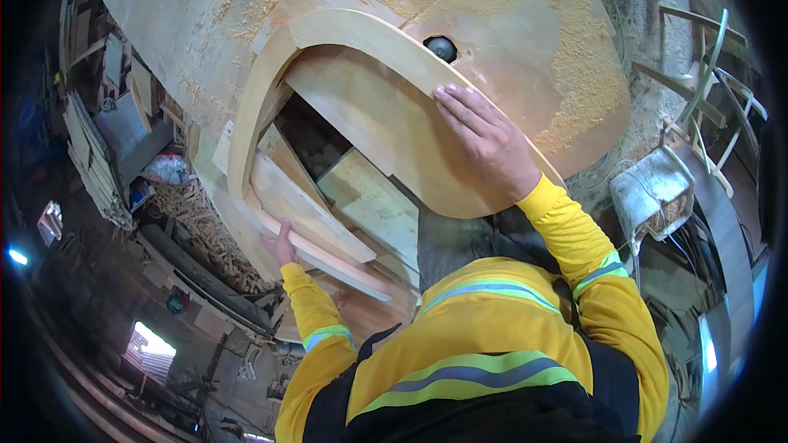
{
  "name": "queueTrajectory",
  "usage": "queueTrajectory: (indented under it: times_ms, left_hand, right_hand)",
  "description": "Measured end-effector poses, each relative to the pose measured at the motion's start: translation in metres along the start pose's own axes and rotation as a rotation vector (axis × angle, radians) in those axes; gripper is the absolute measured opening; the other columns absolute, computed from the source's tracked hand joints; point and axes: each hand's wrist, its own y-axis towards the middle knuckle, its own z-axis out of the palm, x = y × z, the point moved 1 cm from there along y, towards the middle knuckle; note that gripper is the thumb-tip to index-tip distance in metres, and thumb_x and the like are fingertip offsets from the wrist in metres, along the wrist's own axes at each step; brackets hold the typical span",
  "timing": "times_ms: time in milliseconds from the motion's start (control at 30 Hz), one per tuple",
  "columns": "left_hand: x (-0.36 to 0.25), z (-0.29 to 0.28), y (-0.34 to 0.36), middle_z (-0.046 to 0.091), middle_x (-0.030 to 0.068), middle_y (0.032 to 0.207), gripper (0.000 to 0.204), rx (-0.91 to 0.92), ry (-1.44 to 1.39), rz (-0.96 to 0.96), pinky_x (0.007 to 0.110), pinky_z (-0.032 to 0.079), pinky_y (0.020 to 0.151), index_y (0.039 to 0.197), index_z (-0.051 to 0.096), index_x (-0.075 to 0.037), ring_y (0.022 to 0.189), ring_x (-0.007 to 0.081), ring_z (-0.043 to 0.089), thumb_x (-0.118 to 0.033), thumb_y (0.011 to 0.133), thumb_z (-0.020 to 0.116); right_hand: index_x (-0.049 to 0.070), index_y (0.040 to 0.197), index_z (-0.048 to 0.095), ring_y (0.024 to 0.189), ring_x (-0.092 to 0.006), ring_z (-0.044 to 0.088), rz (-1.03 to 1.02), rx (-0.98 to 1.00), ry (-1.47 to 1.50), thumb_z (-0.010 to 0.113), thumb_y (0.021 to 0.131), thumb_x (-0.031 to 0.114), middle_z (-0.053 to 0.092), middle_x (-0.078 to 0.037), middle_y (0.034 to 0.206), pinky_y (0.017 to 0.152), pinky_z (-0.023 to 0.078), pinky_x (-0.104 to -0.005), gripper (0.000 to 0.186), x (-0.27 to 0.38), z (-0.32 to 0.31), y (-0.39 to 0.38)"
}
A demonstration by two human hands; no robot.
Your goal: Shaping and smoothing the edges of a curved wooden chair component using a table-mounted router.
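Note:
A U-shaped, curved wooden frame [349, 29] lies tilted across the wooden worktable [164, 0], its bend pointing away from me. My left hand [283, 244] is closed around the frame's left arm, thumb on top and the other fingers mostly hidden below. On the right arm, my right hand [486, 143] lies with its fingers pressed together over the wood; its thumb is out of sight. Just beyond those fingers, a dark round spindle head [441, 49] shows in a hole in the tabletop, close to the frame's outer edge.
Sawdust [579, 82] covers much of the table. Pale boards [373, 205] lie below the frame, beside a dark gap. Wood scraps [197, 226] are heaped at the left. At the right stand a dusty white plastic chair [654, 190] and several curved wooden pieces [706, 74].

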Motion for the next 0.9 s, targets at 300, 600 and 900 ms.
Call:
queueTrajectory:
  times_ms: [300,600,900]
  left_hand:
    - [-0.006,-0.003,0.01,0.06,0.0204,0.128,0.073,0.012,0.007,0.044,0.04,0.05,0.096,0.136,0.048,0.008,0.11,0.029,0.061,-0.002,0.074,0.084]
    - [-0.018,0.004,0.024,0.057,0.0208,0.131,0.074,-0.045,-0.005,0.031,0.039,0.049,0.099,0.14,0.044,0.009,0.114,0.0305,0.059,0.001,0.075,0.081]
    - [-0.031,0.008,0.046,0.059,0.0208,0.129,0.069,-0.023,-0.054,0.055,0.04,0.051,0.098,0.137,0.047,0.008,0.111,0.0307,0.061,0.003,0.076,0.078]
  right_hand:
    - [-0.002,0.122,0.064,0.128,-0.0239,0.056,-0.002,-0.012,0.01,0.06,0.081,0.005,0.06,-0.01,0.134,0.108,0.047,-0.0368,0.041,0.004,0.002,0.012]
    - [-0.002,0.12,0.065,0.128,-0.0233,0.055,-0.01,-0.043,0.006,0.059,0.082,0.007,0.061,-0.01,0.133,0.109,0.046,-0.0364,0.039,0.004,0.008,0.032]
    - [-0.001,0.122,0.064,0.127,-0.0223,0.056,-0.007,-0.071,0.003,0.057,0.084,0.008,0.062,-0.009,0.131,0.11,0.045,-0.0352,0.04,0.006,0.017,0.051]
